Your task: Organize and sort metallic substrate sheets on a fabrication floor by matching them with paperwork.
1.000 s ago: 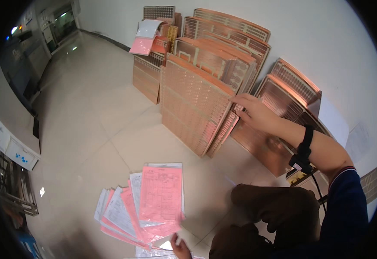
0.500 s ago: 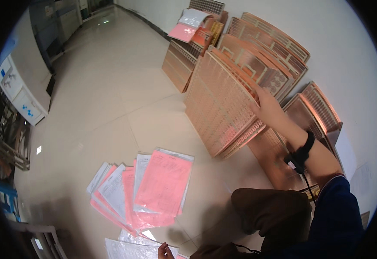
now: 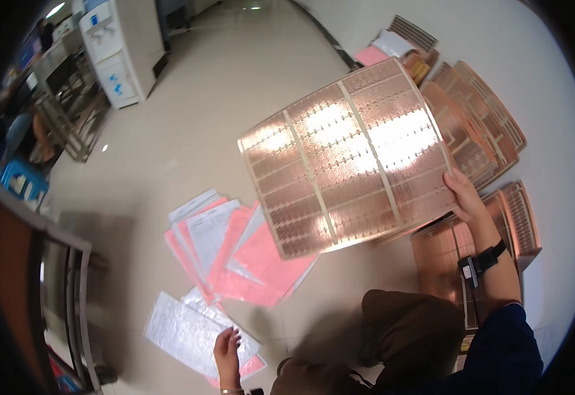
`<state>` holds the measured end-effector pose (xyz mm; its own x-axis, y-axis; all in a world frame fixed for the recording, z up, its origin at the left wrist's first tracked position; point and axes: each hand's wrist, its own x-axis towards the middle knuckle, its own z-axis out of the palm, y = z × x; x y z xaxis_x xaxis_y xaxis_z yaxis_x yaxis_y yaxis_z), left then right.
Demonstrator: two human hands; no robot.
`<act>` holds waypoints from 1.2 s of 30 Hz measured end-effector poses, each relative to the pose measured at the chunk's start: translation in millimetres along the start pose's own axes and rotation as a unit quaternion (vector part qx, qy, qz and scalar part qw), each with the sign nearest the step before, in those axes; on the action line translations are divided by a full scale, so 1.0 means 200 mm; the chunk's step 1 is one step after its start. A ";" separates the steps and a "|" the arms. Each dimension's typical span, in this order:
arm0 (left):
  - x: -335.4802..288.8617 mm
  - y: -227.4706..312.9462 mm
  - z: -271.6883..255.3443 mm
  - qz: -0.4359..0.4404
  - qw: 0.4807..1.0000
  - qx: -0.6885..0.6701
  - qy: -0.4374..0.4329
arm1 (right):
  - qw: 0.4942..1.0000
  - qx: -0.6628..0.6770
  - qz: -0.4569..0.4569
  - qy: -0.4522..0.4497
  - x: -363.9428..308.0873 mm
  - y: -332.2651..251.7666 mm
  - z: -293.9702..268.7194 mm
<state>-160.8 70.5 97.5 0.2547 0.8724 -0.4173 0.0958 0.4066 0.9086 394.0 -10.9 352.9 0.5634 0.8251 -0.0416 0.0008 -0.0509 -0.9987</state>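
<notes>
My right hand (image 3: 465, 195) grips the right edge of a large copper circuit board panel (image 3: 350, 161). Held up tilted over the floor, the panel shows rows of small traces, pale dividing strips and bright glare. My left hand (image 3: 227, 352) is low in the view, fingers loosely bent with nothing visible in them. It hovers over or rests by a clear-sleeved white sheet (image 3: 182, 332); contact cannot be made out. Beyond that lies a fanned spread of pink and white sleeved papers (image 3: 228, 253), partly covered by the panel's lower corner.
More copper panels (image 3: 485, 125) lean against the white wall (image 3: 551, 118) on the right, with others (image 3: 436, 263) by my right forearm. A white water dispenser (image 3: 113, 59), a blue stool (image 3: 24, 179) and a metal-framed table (image 3: 80, 263) stand on the left.
My right hand has pulled a copper panel off the leaning stack and raised it leftward over the floor. My left hand has come further into view. The head view has shifted.
</notes>
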 end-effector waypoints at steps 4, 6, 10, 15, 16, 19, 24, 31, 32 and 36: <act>0.00 0.30 0.13 0.006 0.984 -0.162 -0.068 | 0.993 0.060 0.072 -0.070 -0.04 0.13 0.05; -0.01 0.36 0.13 -0.004 0.939 -0.319 -0.130 | 0.985 0.074 0.095 -0.126 -0.05 0.19 0.13; -0.02 0.33 0.11 0.041 0.939 -0.325 -0.106 | 0.974 0.071 0.130 -0.172 -0.05 0.23 0.30; -0.07 0.34 0.12 0.008 0.926 -0.371 -0.066 | 0.973 -0.060 0.156 -0.160 -0.07 0.20 0.39; -0.07 0.34 0.11 0.008 0.923 -0.378 -0.070 | 0.972 -0.064 0.161 -0.160 -0.08 0.19 0.40; -0.04 0.28 0.07 0.010 0.919 -0.389 -0.066 | 0.970 0.000 0.151 -0.188 -0.07 0.16 0.50; 0.02 0.26 0.08 -0.005 0.906 -0.419 -0.064 | 0.962 0.102 0.147 -0.207 -0.05 0.19 0.52; 0.05 0.27 0.10 -0.010 0.907 -0.417 -0.061 | 0.957 0.127 0.167 -0.201 -0.06 0.18 0.56; 0.05 0.27 0.10 -0.012 0.908 -0.414 -0.059 | 0.955 0.128 0.165 -0.209 -0.07 0.17 0.57; 0.05 0.26 0.11 -0.008 0.904 -0.424 -0.060 | 0.952 0.127 0.162 -0.227 -0.06 0.18 0.56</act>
<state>-132.8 94.5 141.8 0.3675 0.8493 -0.3789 -0.6580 0.5254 0.5394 295.3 39.6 313.4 0.0839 0.9502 -0.3000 -0.3441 -0.2549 -0.9037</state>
